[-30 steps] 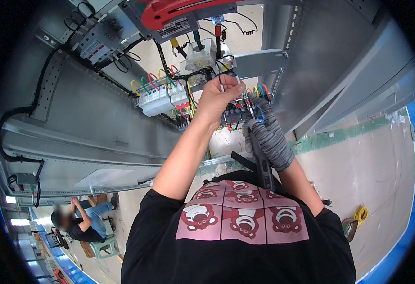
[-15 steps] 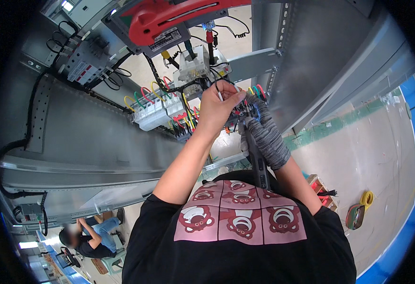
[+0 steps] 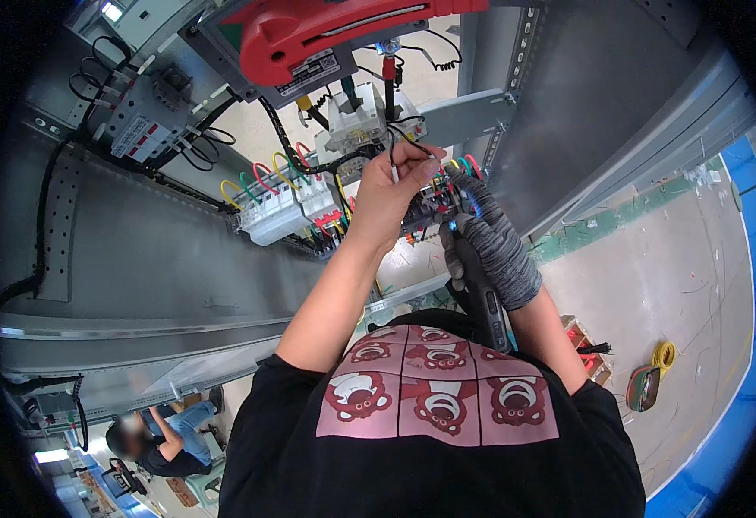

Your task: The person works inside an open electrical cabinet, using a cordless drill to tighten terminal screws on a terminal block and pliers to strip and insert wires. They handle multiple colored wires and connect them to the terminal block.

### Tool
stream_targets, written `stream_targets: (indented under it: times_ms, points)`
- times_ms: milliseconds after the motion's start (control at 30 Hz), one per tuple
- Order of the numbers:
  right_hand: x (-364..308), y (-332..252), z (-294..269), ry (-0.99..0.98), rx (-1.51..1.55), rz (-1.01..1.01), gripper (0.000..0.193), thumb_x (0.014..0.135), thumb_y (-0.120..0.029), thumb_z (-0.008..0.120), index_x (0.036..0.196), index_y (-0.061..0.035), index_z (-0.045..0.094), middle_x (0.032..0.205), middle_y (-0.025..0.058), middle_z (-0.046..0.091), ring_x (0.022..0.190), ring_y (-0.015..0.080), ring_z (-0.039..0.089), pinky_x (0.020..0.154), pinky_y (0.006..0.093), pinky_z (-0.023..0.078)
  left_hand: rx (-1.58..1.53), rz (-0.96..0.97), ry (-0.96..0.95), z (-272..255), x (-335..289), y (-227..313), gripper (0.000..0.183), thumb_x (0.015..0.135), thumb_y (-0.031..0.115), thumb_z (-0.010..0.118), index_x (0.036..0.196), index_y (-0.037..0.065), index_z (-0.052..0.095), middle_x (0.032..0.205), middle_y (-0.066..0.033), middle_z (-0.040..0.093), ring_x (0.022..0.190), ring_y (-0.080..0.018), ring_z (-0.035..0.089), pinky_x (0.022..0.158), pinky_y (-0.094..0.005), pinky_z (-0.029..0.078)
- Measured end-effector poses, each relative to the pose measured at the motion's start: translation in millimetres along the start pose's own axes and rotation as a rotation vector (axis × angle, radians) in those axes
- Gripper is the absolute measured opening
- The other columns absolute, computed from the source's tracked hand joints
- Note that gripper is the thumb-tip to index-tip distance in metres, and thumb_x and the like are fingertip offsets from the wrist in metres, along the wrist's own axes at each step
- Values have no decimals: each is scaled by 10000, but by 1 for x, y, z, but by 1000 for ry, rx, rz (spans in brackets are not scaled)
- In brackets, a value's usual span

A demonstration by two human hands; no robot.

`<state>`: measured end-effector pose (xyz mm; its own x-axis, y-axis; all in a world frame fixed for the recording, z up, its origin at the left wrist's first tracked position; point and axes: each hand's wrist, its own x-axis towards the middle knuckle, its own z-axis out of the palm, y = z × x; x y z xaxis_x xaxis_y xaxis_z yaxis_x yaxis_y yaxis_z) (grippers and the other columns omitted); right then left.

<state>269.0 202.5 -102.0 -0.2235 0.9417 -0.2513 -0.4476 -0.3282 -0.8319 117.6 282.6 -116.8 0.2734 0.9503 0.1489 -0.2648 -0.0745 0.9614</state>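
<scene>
My bare left hand (image 3: 381,200) is raised over the wiring, its thumb and fingertips pinched on a thin black wire (image 3: 412,142) with a white sleeve at its end. To the right, my right hand (image 3: 500,252), in a grey knit glove, is wrapped around a dark cordless screwdriver (image 3: 487,309). The tool's body slopes down toward my shirt, and its front end points up at the small terminals under my fingers. Its tip is too small to make out. Behind my left hand are transparent-covered components (image 3: 354,121) with thick dark cables.
A red-and-grey switch unit (image 3: 309,52) overhangs the top. White breakers (image 3: 287,211) with looped coloured wires sit left of my hand. Grey cabinet walls (image 3: 585,95) flank the work. On the right floor lie a yellow coil (image 3: 664,355) and a pouch; at lower left a person (image 3: 166,440) sits.
My right hand and the screwdriver have shifted slightly down and to the right, a little away from my left fingertips. My left hand keeps its pinch on the wire.
</scene>
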Motion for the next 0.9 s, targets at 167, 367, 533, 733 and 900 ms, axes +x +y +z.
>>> stream_targets:
  times_ms: [167,367,533,733,900]
  points:
    - [5,9,-5,-45,39,-84,534,903,-50,428,1422,-155,365,747,88,574,451,164,529,402,277,457,14,16,36,1,1,0,100,871,94,681,926,23,636,813,27,608,708,-35,486,668,-201,394]
    - [-1,3,-2,-66,60,-33,523,898,-40,433,1408,-146,389,721,77,580,448,159,534,406,272,454,-65,-22,51,-3,-2,-4,96,877,110,676,907,40,618,859,-13,633,720,-85,550,694,-242,458]
    - [2,4,-6,-103,34,-50,508,905,-59,437,1403,-148,386,708,74,579,449,154,537,400,275,453,-284,-159,91,-1,-2,13,61,901,102,647,905,60,603,817,-5,614,714,-81,567,679,-217,473]
    - [2,-2,3,-121,39,43,506,912,-85,443,1408,-156,375,725,81,595,463,155,546,391,288,456,-403,-136,127,2,7,11,71,893,95,650,847,89,595,748,29,569,626,-47,505,571,-193,419]
    - [11,4,-7,-172,88,48,505,917,-93,446,1412,-173,382,732,86,607,479,161,554,394,291,460,-31,-64,162,6,5,17,175,946,226,591,876,66,595,735,26,575,564,-54,486,545,-213,387]
